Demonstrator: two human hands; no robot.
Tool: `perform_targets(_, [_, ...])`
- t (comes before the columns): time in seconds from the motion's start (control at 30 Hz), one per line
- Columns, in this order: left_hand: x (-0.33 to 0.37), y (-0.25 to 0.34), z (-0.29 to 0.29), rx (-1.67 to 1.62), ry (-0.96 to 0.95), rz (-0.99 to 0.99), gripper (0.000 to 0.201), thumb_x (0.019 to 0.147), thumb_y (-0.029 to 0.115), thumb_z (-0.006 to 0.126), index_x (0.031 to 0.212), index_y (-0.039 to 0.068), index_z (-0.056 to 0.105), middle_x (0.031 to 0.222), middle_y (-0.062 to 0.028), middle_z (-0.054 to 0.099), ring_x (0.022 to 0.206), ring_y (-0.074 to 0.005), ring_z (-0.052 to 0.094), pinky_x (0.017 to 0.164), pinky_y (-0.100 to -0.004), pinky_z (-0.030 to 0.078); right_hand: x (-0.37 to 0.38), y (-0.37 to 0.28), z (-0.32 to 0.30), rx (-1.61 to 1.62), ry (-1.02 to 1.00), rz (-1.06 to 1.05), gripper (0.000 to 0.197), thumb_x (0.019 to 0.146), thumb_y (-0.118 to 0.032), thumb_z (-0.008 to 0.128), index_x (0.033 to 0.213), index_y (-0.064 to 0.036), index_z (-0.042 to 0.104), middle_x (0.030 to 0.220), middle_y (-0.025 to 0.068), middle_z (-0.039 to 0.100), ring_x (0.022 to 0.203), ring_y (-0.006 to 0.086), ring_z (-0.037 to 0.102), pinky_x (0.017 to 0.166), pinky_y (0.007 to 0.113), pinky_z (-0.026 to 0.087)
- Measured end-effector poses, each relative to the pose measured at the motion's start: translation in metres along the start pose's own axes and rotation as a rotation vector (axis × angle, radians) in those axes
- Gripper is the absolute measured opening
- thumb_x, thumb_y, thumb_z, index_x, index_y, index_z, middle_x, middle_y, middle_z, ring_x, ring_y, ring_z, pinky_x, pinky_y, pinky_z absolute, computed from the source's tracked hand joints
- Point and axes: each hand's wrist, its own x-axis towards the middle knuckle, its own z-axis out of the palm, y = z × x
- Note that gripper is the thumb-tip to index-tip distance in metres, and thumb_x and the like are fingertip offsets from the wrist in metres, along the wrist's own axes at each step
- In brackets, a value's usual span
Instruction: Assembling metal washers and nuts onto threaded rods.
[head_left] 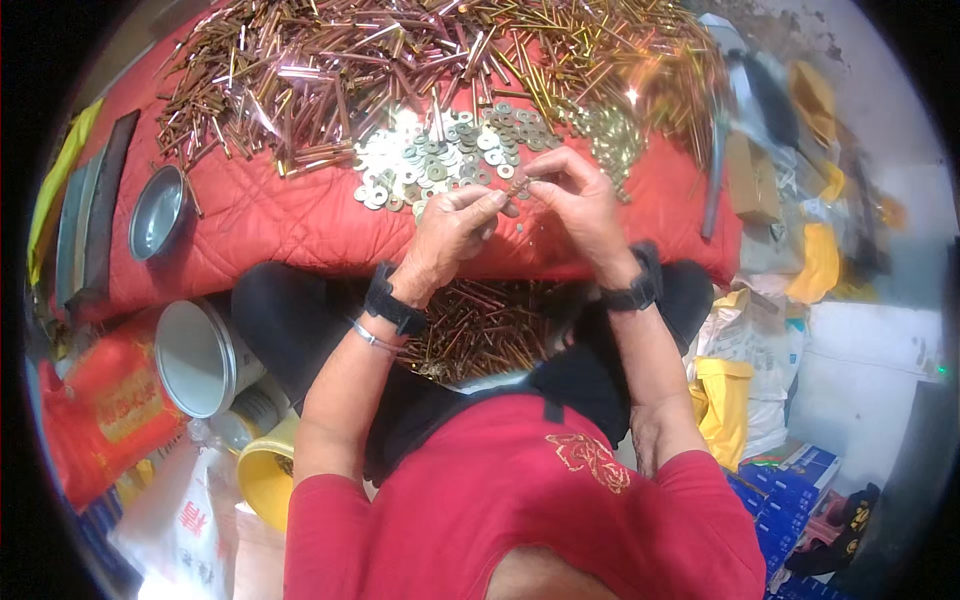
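Observation:
My left hand (452, 238) and my right hand (580, 203) meet over the near edge of a red quilted cloth (290, 220). Pinched between the fingertips of both is a small copper-coloured metal piece (517, 187), mostly hidden by the fingers. Just beyond them lies a spread of flat silver washers (430, 165). To the right of the washers is a heap of small shiny gold-toned pieces (618, 145), too small to make out. A big pile of copper-coloured metal rods (340, 70) covers the far side.
A metal bowl (158, 213) rests at the cloth's left. More rods (475, 335) lie below the edge, between my legs. On the left stand a white bucket (190, 358) and a yellow bucket (262, 480). A cardboard box (750, 180) and yellow bags (722, 405) are at the right.

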Motion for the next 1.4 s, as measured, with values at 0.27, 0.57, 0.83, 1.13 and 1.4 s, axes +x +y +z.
perform_targets(0.27, [-0.004, 0.005, 0.0, 0.057, -0.016, -0.006, 0.028, 0.089, 0.03, 0.064, 0.081, 0.005, 0.07, 0.056, 0.0063, 0.045, 0.048, -0.0026, 0.033, 0.045, -0.0207, 0.022, -0.003, -0.015, -0.001, -0.017, 0.012, -0.089, 0.016, 0.079, 0.007, 0.064, 0.092, -0.0019, 0.067, 0.092, 0.0015, 0.062, 0.086, 0.0086, 0.058, 0.076, 0.022, 0.047])
perform_targets(0.57, [-0.008, 0.019, -0.004, 0.137, -0.073, -0.177, 0.025, 0.09, 0.027, 0.061, 0.081, 0.005, 0.069, 0.058, 0.0056, 0.046, 0.047, -0.0025, 0.033, 0.043, -0.0205, 0.023, -0.004, -0.026, -0.01, -0.38, -0.171, -0.188, 0.006, 0.083, -0.002, 0.064, 0.089, -0.001, 0.066, 0.083, 0.0069, 0.062, 0.08, 0.0151, 0.061, 0.073, 0.027, 0.048])
perform_targets(0.83, [-0.006, 0.008, -0.005, 0.209, -0.114, -0.194, 0.027, 0.091, 0.03, 0.059, 0.081, 0.007, 0.068, 0.057, 0.0067, 0.043, 0.042, -0.0014, 0.029, 0.039, -0.0182, 0.017, -0.013, -0.026, -0.016, -0.58, -0.342, 0.108, 0.022, 0.095, -0.02, 0.051, 0.094, -0.0016, 0.063, 0.075, 0.0092, 0.058, 0.069, 0.0201, 0.056, 0.064, 0.032, 0.045])
perform_targets(1.13, [-0.003, 0.008, -0.007, 0.147, -0.083, -0.202, 0.023, 0.089, 0.026, 0.06, 0.079, 0.008, 0.069, 0.058, 0.0065, 0.045, 0.044, -0.0028, 0.031, 0.04, -0.02, 0.019, -0.01, -0.019, 0.003, -0.539, -0.133, -0.258, 0.024, 0.092, -0.012, 0.053, 0.115, -0.0056, 0.058, 0.082, 0.0105, 0.059, 0.078, 0.0229, 0.06, 0.074, 0.032, 0.047])
perform_targets(1.4, [0.0, 0.005, -0.009, 0.118, -0.112, -0.225, 0.02, 0.089, 0.025, 0.06, 0.082, 0.008, 0.067, 0.058, 0.0063, 0.046, 0.044, -0.0028, 0.032, 0.04, -0.0197, 0.019, -0.012, -0.018, 0.007, -0.427, 0.015, -0.061, 0.04, 0.091, -0.009, 0.055, 0.13, -0.0085, 0.05, 0.084, 0.0126, 0.058, 0.076, 0.0218, 0.06, 0.07, 0.033, 0.049])
